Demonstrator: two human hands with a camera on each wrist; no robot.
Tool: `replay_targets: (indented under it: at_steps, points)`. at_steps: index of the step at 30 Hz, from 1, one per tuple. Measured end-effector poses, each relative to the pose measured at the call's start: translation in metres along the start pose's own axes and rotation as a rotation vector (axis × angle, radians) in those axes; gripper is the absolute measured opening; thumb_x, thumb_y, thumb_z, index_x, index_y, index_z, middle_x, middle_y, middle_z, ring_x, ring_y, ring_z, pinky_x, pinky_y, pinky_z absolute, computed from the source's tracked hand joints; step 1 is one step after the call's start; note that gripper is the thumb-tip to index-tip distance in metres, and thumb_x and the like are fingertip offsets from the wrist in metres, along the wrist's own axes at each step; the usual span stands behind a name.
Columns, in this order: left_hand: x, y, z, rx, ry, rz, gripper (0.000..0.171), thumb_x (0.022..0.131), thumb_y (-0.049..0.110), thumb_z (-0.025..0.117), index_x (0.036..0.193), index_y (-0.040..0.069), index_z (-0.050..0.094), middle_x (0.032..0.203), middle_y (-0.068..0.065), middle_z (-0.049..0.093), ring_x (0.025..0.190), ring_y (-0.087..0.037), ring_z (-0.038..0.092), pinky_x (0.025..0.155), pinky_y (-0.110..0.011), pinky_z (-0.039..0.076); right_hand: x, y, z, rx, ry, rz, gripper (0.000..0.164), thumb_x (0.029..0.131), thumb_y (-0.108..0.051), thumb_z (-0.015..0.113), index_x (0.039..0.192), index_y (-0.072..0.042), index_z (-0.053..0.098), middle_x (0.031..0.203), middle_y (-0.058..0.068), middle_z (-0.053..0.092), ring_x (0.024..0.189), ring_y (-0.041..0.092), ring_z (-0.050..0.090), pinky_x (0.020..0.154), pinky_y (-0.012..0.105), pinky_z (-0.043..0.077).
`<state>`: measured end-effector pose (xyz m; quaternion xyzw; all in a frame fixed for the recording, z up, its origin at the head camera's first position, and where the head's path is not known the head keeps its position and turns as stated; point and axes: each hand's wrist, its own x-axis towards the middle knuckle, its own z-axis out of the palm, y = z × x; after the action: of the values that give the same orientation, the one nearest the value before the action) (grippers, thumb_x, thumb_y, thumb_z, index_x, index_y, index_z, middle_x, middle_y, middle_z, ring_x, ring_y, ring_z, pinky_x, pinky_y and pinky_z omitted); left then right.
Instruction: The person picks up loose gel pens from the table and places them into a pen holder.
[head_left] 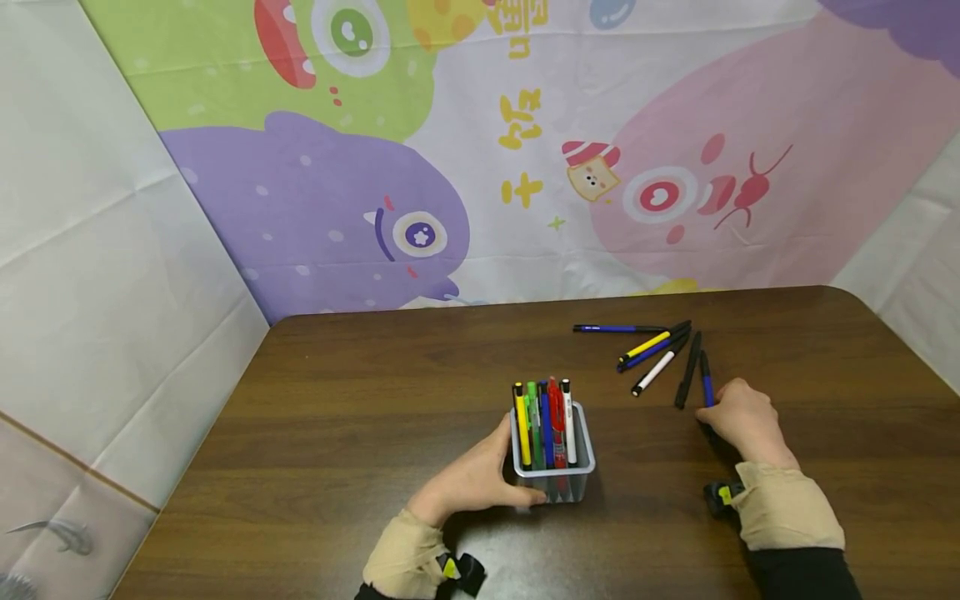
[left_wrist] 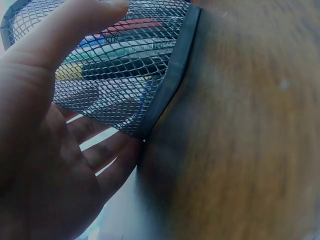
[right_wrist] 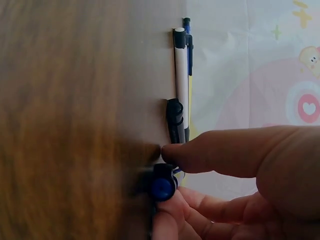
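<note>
While part of its length is hidden by the fingers in the head view, a blue pen (head_left: 707, 382) is pinched by the right hand (head_left: 744, 421), toward the right edge of the table (head_left: 337, 400). The mesh holder (head_left: 558, 489), well in from the left edge, is gripped by the left hand (head_left: 476, 477). Its standing pens (head_left: 546, 425) are veiled below by mesh; overlapping loose pens (head_left: 655, 373) are seen nearer the far edge. The near edge is cut off.
</note>
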<state>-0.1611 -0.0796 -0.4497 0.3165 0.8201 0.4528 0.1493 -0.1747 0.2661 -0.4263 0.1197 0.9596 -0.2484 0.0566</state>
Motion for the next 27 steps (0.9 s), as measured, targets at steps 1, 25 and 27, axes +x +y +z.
replay_targets:
  at_steps: [1, 25, 27]
  points:
    - [0.0, 0.0, 0.0, 0.001, 0.0, -0.001, 0.104, 0.067, 0.035, 0.078, 0.145, 0.022, 0.011, 0.132, -0.005, 0.043, 0.115, -0.011, 0.043, 0.101, -0.034, 0.032, 0.0, 0.0, 0.0, -0.004, -0.003, -0.004, 0.031, 0.078, -0.022, 0.061, 0.085, 0.008, 0.055, 0.076, 0.02, 0.055, 0.076, 0.04, 0.053, 0.068, 0.05, 0.044]
    - [0.001, -0.002, 0.001, 0.0, -0.001, 0.003, 0.109, 0.067, 0.035, 0.078, 0.146, 0.029, 0.003, 0.135, -0.005, 0.04, 0.115, -0.011, 0.043, 0.101, -0.035, 0.032, -0.011, -0.01, -0.02, -0.01, 0.11, -0.052, 0.038, 0.083, -0.023, 0.052, 0.095, 0.012, 0.061, 0.095, 0.032, 0.058, 0.084, 0.048, 0.052, 0.069, 0.054, 0.043]
    - [0.0, -0.002, 0.001, -0.002, -0.002, 0.001, 0.11, 0.067, 0.035, 0.078, 0.146, 0.029, 0.001, 0.135, -0.005, 0.04, 0.115, -0.011, 0.043, 0.101, -0.035, 0.032, -0.013, -0.013, -0.022, 0.017, 0.165, -0.051, 0.037, 0.083, -0.022, 0.053, 0.096, 0.012, 0.059, 0.098, 0.034, 0.057, 0.087, 0.05, 0.05, 0.072, 0.056, 0.041]
